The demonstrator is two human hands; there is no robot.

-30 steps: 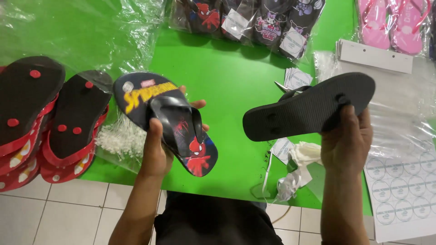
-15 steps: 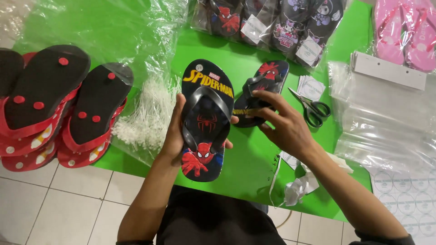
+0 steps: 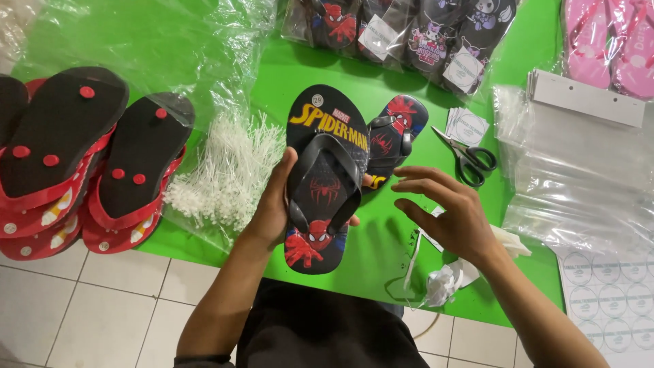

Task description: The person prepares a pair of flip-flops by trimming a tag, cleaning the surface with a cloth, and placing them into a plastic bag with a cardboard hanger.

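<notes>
While left hand [image 3: 272,208] clamps black printed sandal [image 3: 321,178] over its mate [image 3: 398,133], right hand [image 3: 453,211] hovers spread, empty. Pairing step; next, judged: align soles, reach tag pins [image 3: 228,170].

Small packing workshop for footwear — bright green table [image 3: 204,61] over a tiled floor [image 3: 88,320], stacked red-and-black flip-flops [image 3: 82,163], bagged pairs [image 3: 409,31] at the far edge, clear plastic sleeves [image 3: 579,170], a heap of white tag fasteners [image 3: 228,170], scissors [image 3: 470,160], sticker sheets [image 3: 613,293] — piecework, hand-packed.
</notes>
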